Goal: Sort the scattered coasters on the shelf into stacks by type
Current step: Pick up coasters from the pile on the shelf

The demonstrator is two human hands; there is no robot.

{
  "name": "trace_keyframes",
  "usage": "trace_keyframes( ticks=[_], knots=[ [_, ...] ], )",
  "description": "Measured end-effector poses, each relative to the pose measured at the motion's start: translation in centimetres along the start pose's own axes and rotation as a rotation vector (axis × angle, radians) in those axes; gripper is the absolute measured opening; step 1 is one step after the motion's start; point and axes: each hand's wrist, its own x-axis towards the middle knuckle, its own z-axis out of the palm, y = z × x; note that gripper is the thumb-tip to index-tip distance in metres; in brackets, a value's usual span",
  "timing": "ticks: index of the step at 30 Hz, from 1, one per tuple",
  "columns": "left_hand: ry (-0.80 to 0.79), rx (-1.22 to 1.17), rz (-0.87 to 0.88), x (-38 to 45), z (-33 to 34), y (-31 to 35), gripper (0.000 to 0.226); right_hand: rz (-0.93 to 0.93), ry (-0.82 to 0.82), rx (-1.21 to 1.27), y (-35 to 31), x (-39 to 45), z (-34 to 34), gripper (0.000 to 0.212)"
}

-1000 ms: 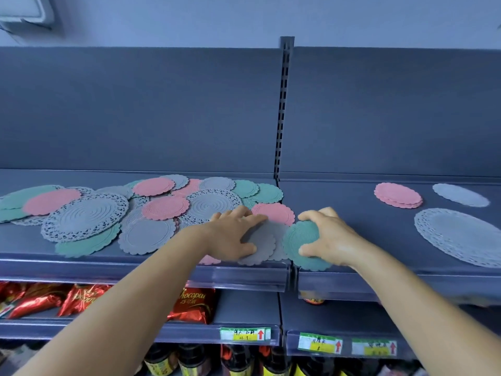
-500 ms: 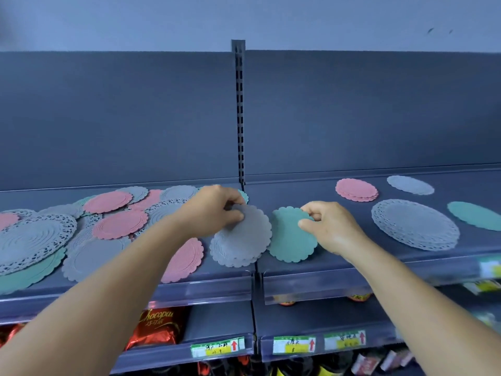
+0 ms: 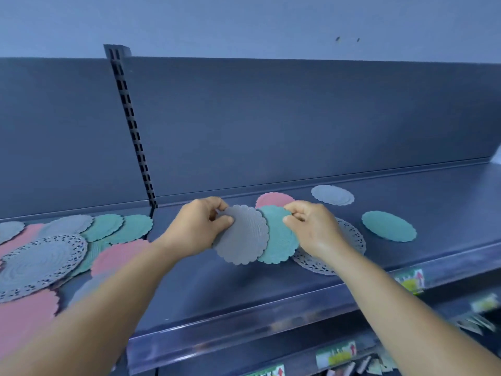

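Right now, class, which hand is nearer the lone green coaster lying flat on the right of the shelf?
Right. The right hand is just left of the lone green coaster; the left hand is farther left.

The left hand (image 3: 199, 230) pinches a grey coaster (image 3: 242, 236) and the right hand (image 3: 311, 226) pinches a green coaster (image 3: 279, 240), both held above the shelf (image 3: 244, 289), the grey one overlapping the green one's edge. Behind them lie a pink stack (image 3: 273, 199), a grey stack (image 3: 333, 195), a lace doily (image 3: 349, 237) and a green stack (image 3: 389, 226). A mixed pile (image 3: 67, 245) covers the shelf's left part.
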Motion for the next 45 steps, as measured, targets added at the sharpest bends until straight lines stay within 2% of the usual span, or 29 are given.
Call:
trace_keyframes(
  ticks=[7,14,21,25,28,32,33,35,38,45],
  knots=[
    [-0.038,-0.063,0.006,5.5,7.9,6.2,0.007,0.025,0.048,-0.003,7.0,3.3,-6.9,0.022],
    [-0.033,-0.064,-0.003,9.8,14.4,10.5,0.007,0.104,0.111,-0.112,14.7,6.0,-12.9,0.031],
    [-0.043,-0.127,-0.042,12.8,17.0,12.4,0.005,0.225,0.026,-0.260,18.9,7.0,-14.0,0.031],
    [-0.052,-0.170,-0.062,14.4,17.7,12.4,0.010,0.178,0.002,-0.361,18.7,7.8,-14.2,0.040],
    [-0.041,-0.209,-0.078,15.6,18.1,12.7,0.015,0.092,-0.053,-0.283,17.0,9.1,-14.1,0.051],
    [-0.023,-0.246,-0.104,17.1,18.9,13.1,0.009,0.151,-0.151,0.027,14.9,12.0,-12.6,0.058],
    [-0.007,-0.205,-0.102,17.5,19.1,13.1,0.011,0.170,-0.129,0.050,14.9,12.8,-12.1,0.056],
    [0.023,-0.050,-0.099,18.2,19.5,13.0,0.031,0.186,-0.083,0.025,15.0,14.3,-11.3,0.053],
    [0.016,0.102,-0.081,19.0,20.2,12.8,0.049,0.157,-0.085,-0.157,15.2,16.2,-10.1,0.052],
    [-0.144,0.468,-0.026,19.5,21.8,10.7,0.025,0.169,-0.232,-0.474,16.6,17.3,-8.7,0.034]
  ],
)
